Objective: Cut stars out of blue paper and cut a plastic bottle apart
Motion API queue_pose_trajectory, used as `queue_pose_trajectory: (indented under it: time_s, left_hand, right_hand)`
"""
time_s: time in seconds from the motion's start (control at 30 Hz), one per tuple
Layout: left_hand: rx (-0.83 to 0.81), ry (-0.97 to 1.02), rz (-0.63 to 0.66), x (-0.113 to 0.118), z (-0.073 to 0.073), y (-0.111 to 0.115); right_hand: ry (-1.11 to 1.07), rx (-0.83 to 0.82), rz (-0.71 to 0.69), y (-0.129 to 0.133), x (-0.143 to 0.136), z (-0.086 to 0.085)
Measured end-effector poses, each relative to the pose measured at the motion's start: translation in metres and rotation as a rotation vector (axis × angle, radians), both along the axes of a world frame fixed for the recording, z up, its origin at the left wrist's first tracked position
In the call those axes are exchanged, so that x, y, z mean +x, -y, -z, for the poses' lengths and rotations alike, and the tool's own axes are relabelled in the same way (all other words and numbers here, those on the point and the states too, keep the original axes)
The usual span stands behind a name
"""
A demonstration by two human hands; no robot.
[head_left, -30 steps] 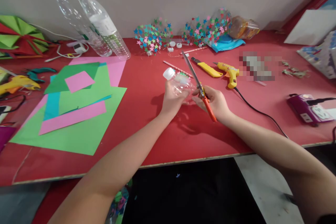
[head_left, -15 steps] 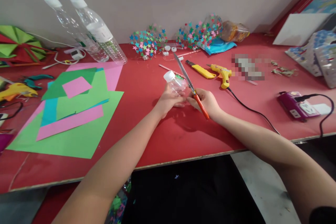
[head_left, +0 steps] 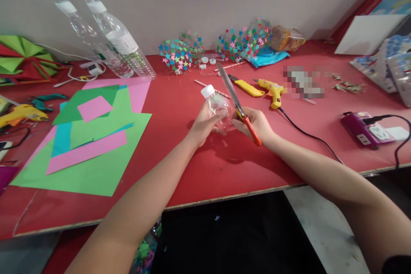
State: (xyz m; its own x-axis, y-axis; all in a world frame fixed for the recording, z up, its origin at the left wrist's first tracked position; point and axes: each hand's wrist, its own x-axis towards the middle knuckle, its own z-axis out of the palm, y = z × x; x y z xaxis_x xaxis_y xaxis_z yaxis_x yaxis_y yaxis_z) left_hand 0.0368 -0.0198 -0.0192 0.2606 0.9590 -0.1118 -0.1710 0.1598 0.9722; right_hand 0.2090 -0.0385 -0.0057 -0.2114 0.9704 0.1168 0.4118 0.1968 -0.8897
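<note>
My left hand point(head_left: 205, 124) is closed around a clear plastic bottle piece point(head_left: 220, 105) with a white cap point(head_left: 208, 90), tilted so the cap points up and to the left. In my right hand point(head_left: 253, 124) are orange-handled scissors point(head_left: 236, 98), their blades together and pointing up and away. The fingers of my right hand are close to the right side of the bottle piece; whether they touch it I cannot tell. Behind the bottle piece lies a thin patterned straw point(head_left: 205, 84), partly hidden.
A yellow box cutter point(head_left: 247, 87) and a yellow glue gun point(head_left: 271, 91) with a black cord lie right of centre. Coloured paper sheets point(head_left: 128, 154) and tall bottles point(head_left: 120, 38) are at left. Star-covered plastic pieces point(head_left: 180, 53) stand by the wall. A purple power socket point(head_left: 366, 128) sits right.
My right hand has shifted slightly to the right with the scissors, away from the bottle piece. The left hand's hold on the bottle piece has turned a little.
</note>
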Motion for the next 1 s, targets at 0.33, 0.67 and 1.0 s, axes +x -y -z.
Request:
queue_pose_trajectory:
  time_s: [0.33, 0.67, 1.0]
  left_hand:
    - [-0.055, 0.139, -0.078, -0.002, -0.002, -0.002]
    - [-0.208, 0.145, 0.064, -0.005, 0.0, -0.004]
    - [-0.175, 0.155, 0.002, -0.005, 0.0, -0.006]
  right_hand:
    - [-0.087, -0.001, 0.187, -0.015, 0.008, 0.003]
    - [0.068, 0.161, 0.214, -0.008, 0.004, -0.001]
    - [0.116, 0.215, 0.154, -0.009, 0.005, 0.008]
